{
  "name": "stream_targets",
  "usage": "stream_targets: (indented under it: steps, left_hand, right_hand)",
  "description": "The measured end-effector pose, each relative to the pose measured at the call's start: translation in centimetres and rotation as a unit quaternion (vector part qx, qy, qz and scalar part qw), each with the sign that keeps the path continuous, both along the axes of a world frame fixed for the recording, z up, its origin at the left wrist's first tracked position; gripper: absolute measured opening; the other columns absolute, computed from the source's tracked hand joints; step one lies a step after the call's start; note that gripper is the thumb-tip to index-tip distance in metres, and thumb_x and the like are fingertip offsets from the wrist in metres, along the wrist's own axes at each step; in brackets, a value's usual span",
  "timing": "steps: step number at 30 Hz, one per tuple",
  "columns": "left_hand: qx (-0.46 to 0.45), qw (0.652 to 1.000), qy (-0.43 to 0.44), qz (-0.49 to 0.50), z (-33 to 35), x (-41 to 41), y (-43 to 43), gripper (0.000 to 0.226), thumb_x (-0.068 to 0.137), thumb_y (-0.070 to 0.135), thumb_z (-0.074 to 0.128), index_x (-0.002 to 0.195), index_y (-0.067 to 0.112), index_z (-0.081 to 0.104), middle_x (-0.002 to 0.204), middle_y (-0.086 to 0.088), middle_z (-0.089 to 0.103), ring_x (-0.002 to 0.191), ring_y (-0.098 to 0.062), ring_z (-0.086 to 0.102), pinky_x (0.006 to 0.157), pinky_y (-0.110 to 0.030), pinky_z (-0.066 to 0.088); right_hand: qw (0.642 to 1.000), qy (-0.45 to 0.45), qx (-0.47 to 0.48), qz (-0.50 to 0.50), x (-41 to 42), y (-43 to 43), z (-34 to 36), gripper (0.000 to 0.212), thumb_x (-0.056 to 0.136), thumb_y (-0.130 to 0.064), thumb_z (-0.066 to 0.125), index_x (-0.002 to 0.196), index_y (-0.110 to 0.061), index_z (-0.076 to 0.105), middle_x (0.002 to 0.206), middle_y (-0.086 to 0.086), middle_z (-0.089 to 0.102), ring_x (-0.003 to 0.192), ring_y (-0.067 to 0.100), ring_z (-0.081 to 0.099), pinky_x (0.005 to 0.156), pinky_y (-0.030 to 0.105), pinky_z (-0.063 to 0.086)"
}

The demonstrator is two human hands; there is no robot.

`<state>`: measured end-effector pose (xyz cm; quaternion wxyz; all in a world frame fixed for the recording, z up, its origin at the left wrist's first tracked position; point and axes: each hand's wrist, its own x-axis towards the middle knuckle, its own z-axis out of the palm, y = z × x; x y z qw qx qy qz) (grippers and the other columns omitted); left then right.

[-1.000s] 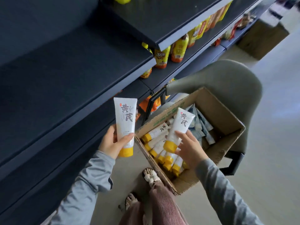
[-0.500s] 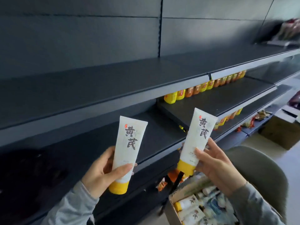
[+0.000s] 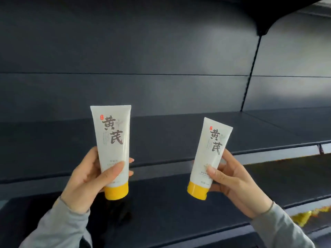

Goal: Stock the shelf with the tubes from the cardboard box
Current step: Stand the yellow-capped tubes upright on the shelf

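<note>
The left tube [image 3: 114, 153] and right tube [image 3: 206, 158] read 黄芪.

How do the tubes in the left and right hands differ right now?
The left tube, gripped by the left hand, stands almost upright; the right tube, in the right hand, leans with its crimped end to the right. The left tube reaches higher in the frame than the right tube. Both are white, yellow cap down, same dark characters.

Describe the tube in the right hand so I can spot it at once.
In front of the dark shelf, two white tubes with yellow caps are held cap down. The right hand grips the right tube low on its body. Unlike the upright left tube, it leans to the right.
</note>
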<state>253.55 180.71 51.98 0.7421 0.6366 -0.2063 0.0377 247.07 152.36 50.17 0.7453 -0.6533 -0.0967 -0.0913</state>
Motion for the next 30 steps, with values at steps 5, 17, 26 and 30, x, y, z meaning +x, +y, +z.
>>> stream_targets:
  steps: [5, 17, 26, 30]
  left_hand:
    - [-0.036, 0.995, -0.034, 0.082, 1.5, 4.4, 1.1, 0.037, 0.066, 0.019, 0.059, 0.102, 0.024, 0.062, 0.092, -0.004, 0.074, 0.078, -0.028, 0.071, 0.064, -0.043, 0.058]
    - [-0.020, 0.968, -0.102, 0.227, 4.7, 10.7, 7.5, 0.037, 0.069, 0.025, 0.063, 0.104, 0.034, 0.058, 0.096, 0.012, 0.072, 0.086, -0.014, 0.070, 0.066, -0.037, 0.059]
    - [-0.067, 0.977, -0.092, 0.181, 6.9, 17.5, 10.5, 0.040, 0.070, 0.026, 0.063, 0.109, 0.030, 0.054, 0.093, 0.009, 0.073, 0.086, -0.015, 0.070, 0.067, -0.032, 0.059]
    - [-0.130, 0.973, -0.062, 0.180, 5.4, 19.0, 11.1, 0.041, 0.067, 0.026, 0.066, 0.107, 0.029, 0.057, 0.095, 0.005, 0.073, 0.084, -0.020, 0.071, 0.058, -0.027, 0.055]
  right_hand:
    - [0.998, -0.024, -0.026, 0.048, 5.5, 0.7, 2.4, 0.043, 0.077, -0.023, 0.072, 0.118, -0.029, 0.058, 0.113, 0.015, 0.068, 0.096, 0.033, 0.068, 0.069, 0.035, 0.057]
    - [0.979, -0.065, -0.110, 0.159, 22.1, 6.6, 10.0, 0.057, 0.074, -0.023, 0.073, 0.125, -0.021, 0.047, 0.111, 0.003, 0.070, 0.098, 0.022, 0.069, 0.070, 0.031, 0.057]
    - [0.981, -0.049, -0.168, 0.079, 33.2, 15.8, 6.8, 0.033, 0.085, -0.006, 0.067, 0.103, -0.023, 0.047, 0.116, 0.002, 0.064, 0.102, 0.016, 0.065, 0.082, 0.037, 0.058]
    - [0.986, -0.034, -0.157, 0.033, 35.9, 18.0, 5.4, 0.036, 0.084, -0.004, 0.068, 0.109, -0.018, 0.047, 0.117, 0.005, 0.064, 0.107, 0.021, 0.063, 0.091, 0.048, 0.053]
